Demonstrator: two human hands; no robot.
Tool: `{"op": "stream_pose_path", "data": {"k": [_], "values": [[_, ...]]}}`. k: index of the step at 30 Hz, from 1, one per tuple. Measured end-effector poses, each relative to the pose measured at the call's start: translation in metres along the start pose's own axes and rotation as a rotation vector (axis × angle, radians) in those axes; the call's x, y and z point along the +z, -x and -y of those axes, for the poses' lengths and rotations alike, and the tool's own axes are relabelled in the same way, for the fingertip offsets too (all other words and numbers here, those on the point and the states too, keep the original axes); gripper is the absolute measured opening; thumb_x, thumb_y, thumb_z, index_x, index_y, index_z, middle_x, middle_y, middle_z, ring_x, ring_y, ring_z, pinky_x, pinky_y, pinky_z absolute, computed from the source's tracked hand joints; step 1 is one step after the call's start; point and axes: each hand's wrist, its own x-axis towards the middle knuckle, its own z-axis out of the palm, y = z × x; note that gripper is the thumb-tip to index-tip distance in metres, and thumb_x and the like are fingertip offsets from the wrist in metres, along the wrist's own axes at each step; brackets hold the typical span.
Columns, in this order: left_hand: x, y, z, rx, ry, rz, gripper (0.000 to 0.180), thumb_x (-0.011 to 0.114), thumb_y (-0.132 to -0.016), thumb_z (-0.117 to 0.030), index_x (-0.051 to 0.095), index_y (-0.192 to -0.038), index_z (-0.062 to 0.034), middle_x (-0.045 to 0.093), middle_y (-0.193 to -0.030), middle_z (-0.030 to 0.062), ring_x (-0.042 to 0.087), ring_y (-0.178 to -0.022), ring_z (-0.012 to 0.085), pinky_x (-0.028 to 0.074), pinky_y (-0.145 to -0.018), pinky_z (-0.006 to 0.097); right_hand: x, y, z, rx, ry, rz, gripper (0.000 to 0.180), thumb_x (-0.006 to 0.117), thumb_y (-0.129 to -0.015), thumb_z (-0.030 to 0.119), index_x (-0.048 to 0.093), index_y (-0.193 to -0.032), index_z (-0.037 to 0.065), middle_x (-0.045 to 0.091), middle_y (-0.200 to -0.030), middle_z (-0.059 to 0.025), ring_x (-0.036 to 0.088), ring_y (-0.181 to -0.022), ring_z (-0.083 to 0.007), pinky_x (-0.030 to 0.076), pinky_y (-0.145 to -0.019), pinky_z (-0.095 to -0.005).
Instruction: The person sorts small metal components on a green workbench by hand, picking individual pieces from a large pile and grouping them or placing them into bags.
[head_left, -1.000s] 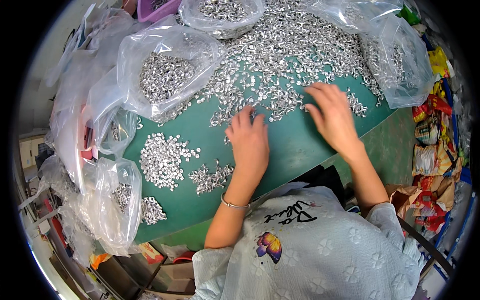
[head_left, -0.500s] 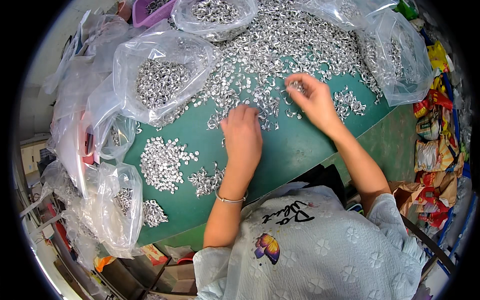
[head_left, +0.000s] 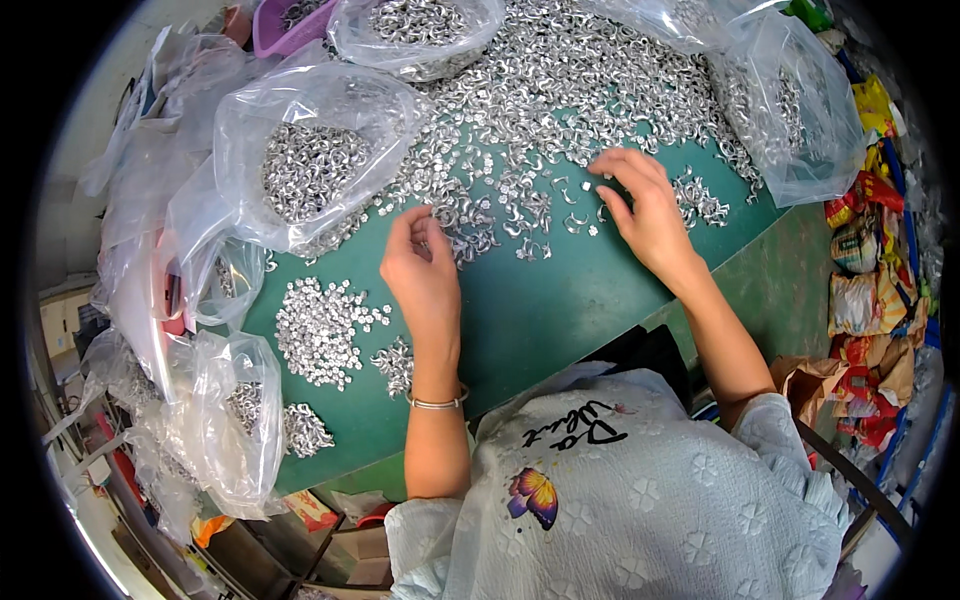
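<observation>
Small shiny silver metal pieces [head_left: 560,90], many of them curved, lie spread over the green tabletop [head_left: 540,310]. At the near edge of this spread, my left hand [head_left: 422,275] is closed with its fingers curled in; what it holds, if anything, is hidden. To the right, my right hand [head_left: 648,215] hovers beside a few loose pieces [head_left: 575,222], thumb and fingers apart, nothing visible between them. Left of my left wrist are a heap of small roundish pieces [head_left: 320,330] and a smaller pile of curved pieces [head_left: 394,364].
Clear plastic bags of silver pieces stand at the left [head_left: 235,180], back [head_left: 415,50] and right [head_left: 790,110]. A purple basket [head_left: 290,28] sits at the far left. Another small pile [head_left: 700,198] lies right of my right hand. Colourful packages [head_left: 860,300] line the right side.
My left hand has moved left and its fingers have curled. The right hand has opened and shifted slightly right and down; pieces seen in its fingers before are no longer there.
</observation>
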Motion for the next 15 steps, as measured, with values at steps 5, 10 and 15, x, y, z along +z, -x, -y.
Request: {"op": "stream_pose_path", "data": {"k": [5, 10, 15], "values": [[-0.002, -0.002, 0.003, -0.001, -0.054, -0.036, 0.018, 0.060, -0.088, 0.000, 0.062, -0.106, 0.0022, 0.065, -0.092, 0.0089, 0.059, -0.078, 0.0148, 0.049, -0.066, 0.026, -0.005, -0.010, -0.001, -0.125, 0.146, -0.048, 0.018, 0.070, -0.076, 0.003, 0.063, -0.093, 0.006, 0.058, -0.100, -0.0051, 0.054, -0.098, -0.0247, 0.038, -0.087, -0.0386], [0.012, 0.029, -0.008, 0.378, -0.235, 0.194, 0.032, 0.065, -0.083, -0.004, 0.058, -0.114, -0.0013, 0.056, -0.113, 0.0162, 0.052, -0.106, 0.0339, 0.041, -0.092, 0.044, -0.004, 0.011, 0.016, -0.186, 0.129, 0.211, 0.020, 0.072, -0.075, 0.009, 0.063, -0.093, 0.008, 0.056, -0.094, -0.0050, 0.052, -0.092, -0.0236, 0.037, -0.080, -0.0367], [0.024, 0.057, -0.016, 0.363, -0.338, 0.372, 0.025, 0.066, -0.081, -0.003, 0.061, -0.105, -0.0030, 0.056, -0.108, 0.0137, 0.054, -0.101, 0.0313, 0.042, -0.086, 0.040, 0.000, 0.003, 0.004, -0.147, 0.234, 0.060, 0.021, 0.070, -0.075, 0.008, 0.063, -0.095, 0.007, 0.056, -0.096, -0.0057, 0.052, -0.093, -0.0252, 0.037, -0.080, -0.0386]]}}
